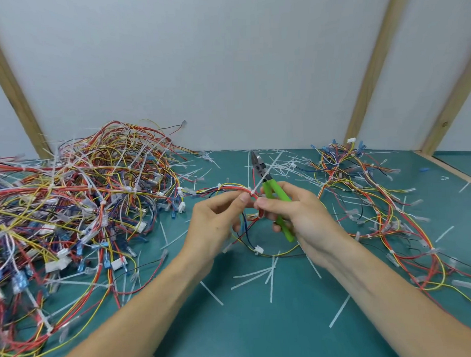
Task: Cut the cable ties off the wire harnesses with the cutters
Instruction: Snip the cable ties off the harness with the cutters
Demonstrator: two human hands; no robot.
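Observation:
My left hand [217, 219] pinches a wire harness [224, 189] of red, yellow and white wires just above the green mat. A white cable tie [263, 178] wraps the bundle right at my fingertips, its tail slanting up to the right. My right hand [297, 216] grips the green-handled cutters [272, 193], whose dark jaws point up and away, above the tie. The right thumb and forefinger also touch the bundle beside the tie. The rest of the harness loops down under my hands to a white connector [259, 249].
A large tangled pile of tied harnesses [70, 210] fills the left of the mat. A smaller spread of harnesses [376, 200] lies at the right. Cut white ties [259, 273] litter the mat [261, 332]. A white wall with wooden battens [369, 66] stands behind.

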